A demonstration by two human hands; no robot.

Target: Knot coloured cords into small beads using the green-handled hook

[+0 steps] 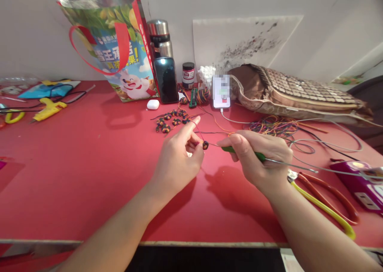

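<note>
Between the thumb and fingers of my left hand (179, 156) is a small dark multicoloured crochet piece (205, 145). A strand of yarn (200, 129) runs from the raised index finger down to it. My right hand (260, 160) grips a crochet hook (259, 156) by its green handle. The hook's thin metal tip reaches the crochet piece, but I cannot tell whether it is inside a stitch. Its other metal end points right. Beyond my left hand lie several finished-looking crochet pieces (166, 127) in the same dark mixed colours.
Behind stand a colourful bag (119, 52), a dark phone (166, 80), a steel flask (158, 28) and a lit phone (220, 94) on a cable. Tangled yarn (272, 126) and a sequined bag (299, 86) lie right, with pliers (323, 200) nearer. A yellow glue gun (49, 109) lies left.
</note>
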